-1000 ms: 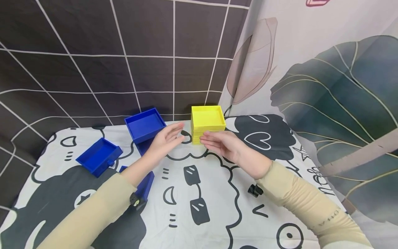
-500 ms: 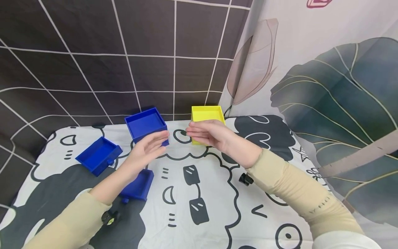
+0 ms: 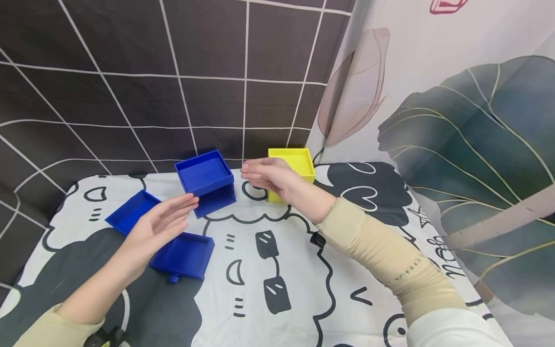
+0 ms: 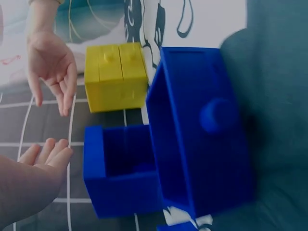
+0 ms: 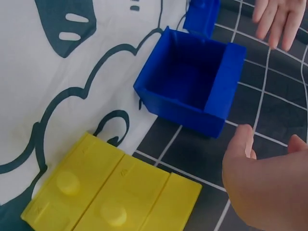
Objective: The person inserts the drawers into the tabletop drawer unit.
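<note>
I see smooth, hard-looking plastic in the blue drawer cabinet [image 3: 204, 173], the blue drawers [image 3: 186, 256] and the yellow drawer cabinet [image 3: 298, 162] — all with a faint sheen. My beige sleeves [image 3: 381, 255] are matt, wrinkled cloth. To me the tablecloth [image 3: 301, 260] looks like matt printed fabric; so do the gridded backdrop [image 3: 212, 43] and leaf-patterned curtain [image 3: 416, 38] — both softly creased.

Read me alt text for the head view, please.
Left grip and right grip, a person's bare hands, are open, holding nothing. The left partly hides a far blue drawer and a near one; the right partly hides a yellow unit. A blue case with an open front stands toward the back of the printed cloth.
</note>
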Tool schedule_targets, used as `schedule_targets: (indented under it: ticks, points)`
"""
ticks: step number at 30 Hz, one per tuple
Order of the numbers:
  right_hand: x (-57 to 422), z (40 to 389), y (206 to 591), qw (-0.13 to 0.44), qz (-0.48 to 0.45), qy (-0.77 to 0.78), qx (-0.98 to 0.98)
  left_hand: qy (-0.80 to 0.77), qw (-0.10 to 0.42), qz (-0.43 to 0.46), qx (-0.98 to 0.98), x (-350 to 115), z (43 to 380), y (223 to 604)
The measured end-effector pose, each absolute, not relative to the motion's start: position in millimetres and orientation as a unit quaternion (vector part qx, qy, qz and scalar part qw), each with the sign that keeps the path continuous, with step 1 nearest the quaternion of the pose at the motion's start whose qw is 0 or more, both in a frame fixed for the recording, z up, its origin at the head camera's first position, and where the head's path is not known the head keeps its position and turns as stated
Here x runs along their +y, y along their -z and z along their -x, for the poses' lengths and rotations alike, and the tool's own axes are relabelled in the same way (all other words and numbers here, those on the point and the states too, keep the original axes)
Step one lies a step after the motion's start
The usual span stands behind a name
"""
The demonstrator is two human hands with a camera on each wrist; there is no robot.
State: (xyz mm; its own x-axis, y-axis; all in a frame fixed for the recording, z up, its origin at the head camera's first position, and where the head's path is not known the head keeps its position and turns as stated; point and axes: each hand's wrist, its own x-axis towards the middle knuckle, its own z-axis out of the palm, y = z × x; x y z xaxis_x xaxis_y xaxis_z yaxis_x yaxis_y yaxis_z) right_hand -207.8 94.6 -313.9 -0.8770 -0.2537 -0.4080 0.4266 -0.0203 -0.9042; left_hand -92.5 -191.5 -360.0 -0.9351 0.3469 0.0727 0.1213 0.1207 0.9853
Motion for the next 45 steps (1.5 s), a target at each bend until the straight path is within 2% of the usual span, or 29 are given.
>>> schedule_targets:
  ticks: [9,18,23,27,32,36,40,45]
  points:
    - [70,220,336,0.152,-0.026,0.682,0.715,-0.690,0.075,-0.149,0.705,-227,64,387]
    - [50,237,357,0.086,0.022,0.665,0.741,-0.704,0.126,-0.049,0.697,-242,41,417]
    - [45,248,369,0.052,0.053,0.633,0.770,-0.766,0.181,-0.077,0.612,-249,24,437]
    - [44,257,378,0.034,0.074,0.623,0.778,-0.820,0.233,-0.145,0.502,-248,14,455]
    - [44,263,387,0.044,0.086,0.641,0.761,-0.867,0.336,-0.187,0.316,-239,5,468]
    - [43,264,390,0.055,0.093,0.650,0.752,-0.872,0.394,-0.145,0.251,-237,0,474]
    - [41,265,390,0.061,0.104,0.650,0.750,-0.866,0.436,-0.062,0.235,-240,-3,480]
    - [39,270,390,0.074,0.111,0.651,0.748,-0.860,0.460,-0.003,0.219,-242,0,482]
